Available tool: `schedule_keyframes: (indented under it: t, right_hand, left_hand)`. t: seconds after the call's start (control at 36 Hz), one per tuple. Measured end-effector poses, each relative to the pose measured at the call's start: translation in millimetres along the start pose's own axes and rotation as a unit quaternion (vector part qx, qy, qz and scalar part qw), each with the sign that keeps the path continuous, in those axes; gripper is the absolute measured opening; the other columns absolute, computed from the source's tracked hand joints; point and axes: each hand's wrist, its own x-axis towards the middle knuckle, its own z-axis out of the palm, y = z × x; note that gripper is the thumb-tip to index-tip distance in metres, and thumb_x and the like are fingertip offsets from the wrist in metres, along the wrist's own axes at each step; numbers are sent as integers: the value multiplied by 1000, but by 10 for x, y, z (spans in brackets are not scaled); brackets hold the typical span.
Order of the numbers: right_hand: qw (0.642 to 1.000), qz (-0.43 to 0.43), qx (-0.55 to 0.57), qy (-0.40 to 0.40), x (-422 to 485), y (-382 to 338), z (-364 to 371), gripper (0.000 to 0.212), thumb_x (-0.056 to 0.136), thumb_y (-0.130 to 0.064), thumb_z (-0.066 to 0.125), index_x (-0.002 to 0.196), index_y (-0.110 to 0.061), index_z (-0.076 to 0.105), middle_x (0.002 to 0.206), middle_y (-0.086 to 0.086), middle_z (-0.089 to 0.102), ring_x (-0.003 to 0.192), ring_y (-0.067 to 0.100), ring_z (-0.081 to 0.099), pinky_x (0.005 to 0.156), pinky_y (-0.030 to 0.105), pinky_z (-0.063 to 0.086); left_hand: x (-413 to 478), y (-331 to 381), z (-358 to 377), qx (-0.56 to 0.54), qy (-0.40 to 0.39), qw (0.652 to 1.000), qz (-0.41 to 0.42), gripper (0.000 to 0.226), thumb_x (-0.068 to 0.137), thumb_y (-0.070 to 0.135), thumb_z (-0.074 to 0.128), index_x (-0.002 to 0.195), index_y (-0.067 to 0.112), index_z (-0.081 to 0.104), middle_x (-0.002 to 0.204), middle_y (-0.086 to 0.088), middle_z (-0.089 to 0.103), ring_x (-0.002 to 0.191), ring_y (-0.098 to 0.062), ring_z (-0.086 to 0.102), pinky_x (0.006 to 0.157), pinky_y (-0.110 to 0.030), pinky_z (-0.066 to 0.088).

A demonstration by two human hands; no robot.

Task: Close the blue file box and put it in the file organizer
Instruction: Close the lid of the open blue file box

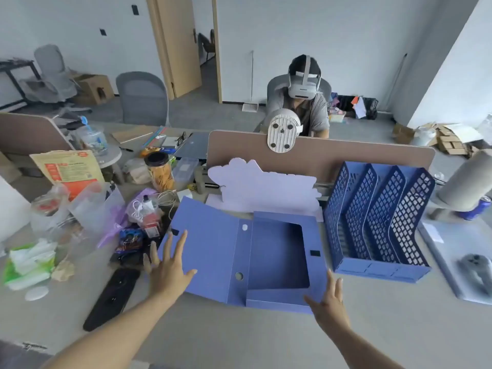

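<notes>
Blue file box (277, 258): open, lid flat left | left hand (167, 265): spread to lift lid | right hand (328, 302): spread, steadying near corner | file organizer (378, 219): right

A single view is given, taken from a wide-angle camera worn on the head and aimed forward and down across the desk (266, 342). The near edge of the desk is cut off by the bottom of the frame, and the far edge is closed by a partition (346, 158). Both forearms are seen entering from the bottom corners, so the left hand (167, 270) and right hand (328, 304) are close under the lens. Straight lines are bowed toward the frame's sides (the wide lens). The room beyond the partition is taken in as well, up to the far wall (332, 35) and a doorway (205, 43).
</notes>
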Motion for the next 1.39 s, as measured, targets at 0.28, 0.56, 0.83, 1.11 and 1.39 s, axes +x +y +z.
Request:
schedule_keyframes:
  t: [0.28,0.56,0.83,1.11,1.39]
  right_hand:
    - [998,3,-59,11,-12,90,152,91,85,-38,64,152,-32,3,163,3,3,144,33,19,106,48,37]
    - [996,-7,-88,15,-22,131,237,87,85,-46,61,152,-29,7,162,2,6,140,33,21,105,47,40]
    - [996,-19,-81,-15,-17,141,195,70,91,-39,57,151,-26,23,160,5,12,141,31,20,110,44,34]
    - [998,-52,27,-25,103,-276,-92,49,95,-38,49,142,-26,42,144,2,48,133,24,40,110,37,33]
    - [980,-112,155,-53,188,-1003,-459,48,99,-42,38,145,-30,37,137,-4,52,128,13,47,106,28,34]
  left_hand:
    - [-13,-264,-28,-31,12,987,-160,108,69,48,81,152,28,14,145,-12,42,128,-39,39,101,-55,31]
    - [27,-194,-217,-178,56,978,-94,68,74,23,81,134,30,49,126,-4,60,118,-32,52,101,-54,37]
    - [-198,428,-363,-368,48,921,115,62,82,5,73,135,30,54,126,20,62,103,-6,64,87,-29,54]
    - [-365,1218,-93,-362,-51,899,240,71,86,21,72,147,35,38,144,22,45,134,1,42,112,-23,35]
    - [-197,1571,196,-325,-181,897,240,87,75,62,69,147,49,23,155,27,27,141,4,27,116,-31,31]
